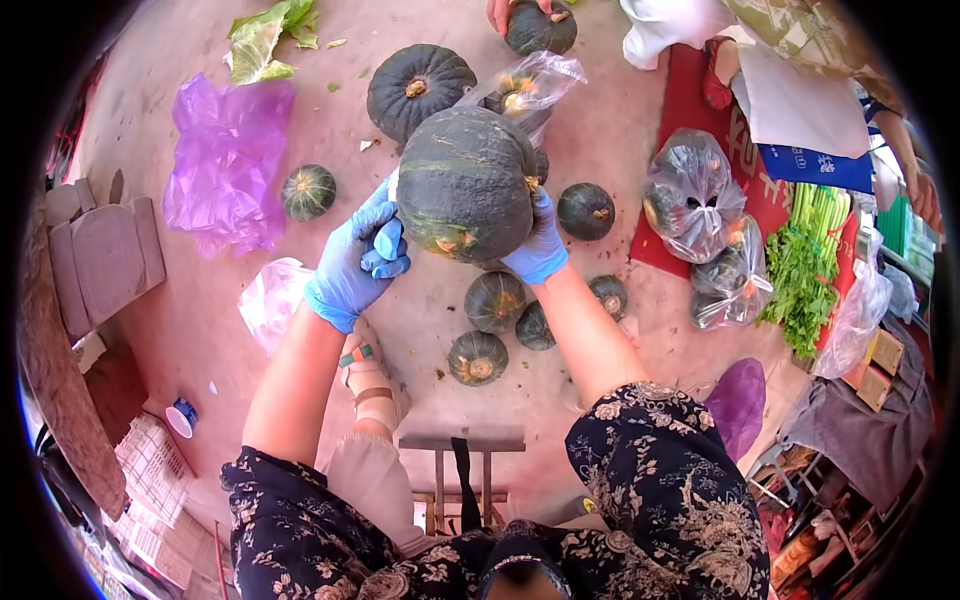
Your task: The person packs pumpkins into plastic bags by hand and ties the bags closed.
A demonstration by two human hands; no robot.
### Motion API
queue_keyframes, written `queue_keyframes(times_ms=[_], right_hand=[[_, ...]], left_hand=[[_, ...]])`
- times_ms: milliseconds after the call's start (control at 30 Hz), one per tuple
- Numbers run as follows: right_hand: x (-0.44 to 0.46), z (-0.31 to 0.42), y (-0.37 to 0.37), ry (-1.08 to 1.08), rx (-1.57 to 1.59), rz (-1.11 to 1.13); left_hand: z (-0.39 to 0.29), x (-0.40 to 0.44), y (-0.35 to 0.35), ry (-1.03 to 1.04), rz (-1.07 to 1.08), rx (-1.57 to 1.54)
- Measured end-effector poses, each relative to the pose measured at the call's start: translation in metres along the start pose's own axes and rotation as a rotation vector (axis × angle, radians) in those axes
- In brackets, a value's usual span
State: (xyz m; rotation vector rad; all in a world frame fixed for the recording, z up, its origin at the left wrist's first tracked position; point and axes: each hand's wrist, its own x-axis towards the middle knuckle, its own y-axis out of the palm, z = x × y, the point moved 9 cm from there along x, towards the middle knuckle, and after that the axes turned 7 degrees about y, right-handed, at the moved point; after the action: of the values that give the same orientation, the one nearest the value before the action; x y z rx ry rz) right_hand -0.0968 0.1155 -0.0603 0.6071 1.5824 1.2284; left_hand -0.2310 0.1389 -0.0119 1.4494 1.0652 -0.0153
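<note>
A large dark green pumpkin (465, 185) with an orange patch low down is held up between my two hands, both in blue gloves. My left hand (362, 252) presses against its left side, with several fingers curled. On the lower right side of the pumpkin, my right hand (540, 240) grips near the stem, its fingers partly hidden. Beyond it lie another big pumpkin (415, 92) and a clear plastic bag (528, 90) with a pumpkin inside. Several small pumpkins, including one nearest me (478, 358), rest on the floor below my hands.
A purple plastic bag (228, 165) and a small pumpkin (309, 192) lie at left. Bagged pumpkins (695, 190) sit on a red mat (645, 235), beside leafy celery (808, 270). Another person's hand (510, 12) touches a pumpkin (541, 28) at the top. A small stool (462, 444) stands below.
</note>
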Motion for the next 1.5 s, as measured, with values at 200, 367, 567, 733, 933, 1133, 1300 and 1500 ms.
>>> queue_keyframes(times_ms=[200, 367, 567, 733, 933, 1133, 1300, 1500], right_hand=[[0.019, 0.050, 0.034, -0.239, -0.776, -0.211], [-0.017, 0.080, 0.020, -0.236, -1.529, -0.819], [-0.046, 0.147, 0.026, -1.066, -1.819, -1.415], [0.007, 0.187, -0.004, -0.680, -1.308, -0.833], [-0.020, 0.157, 0.068, -0.529, -1.053, -0.440], [-0.061, 0.157, 0.077, -0.465, -1.285, -0.613], [-0.087, 0.153, 0.057, -0.406, -0.801, -0.642], [-0.109, 0.144, 0.110, -0.461, -0.501, -0.580]], left_hand=[[-0.033, -0.008, 0.049, 0.263, 0.085, 0.188], [-0.013, -0.011, 0.081, 0.211, 0.078, 0.381], [-0.012, -0.007, 0.094, 0.192, 0.141, 0.289], [-0.003, -0.002, 0.107, 0.151, 0.164, 0.232], [-0.013, 0.010, 0.095, 0.177, 0.039, 0.129], [-0.023, 0.024, 0.085, 0.042, -0.034, 0.138], [-0.035, 0.024, 0.119, 0.176, -0.040, 0.303], [-0.052, 0.001, 0.099, 0.442, -0.193, 0.278]])
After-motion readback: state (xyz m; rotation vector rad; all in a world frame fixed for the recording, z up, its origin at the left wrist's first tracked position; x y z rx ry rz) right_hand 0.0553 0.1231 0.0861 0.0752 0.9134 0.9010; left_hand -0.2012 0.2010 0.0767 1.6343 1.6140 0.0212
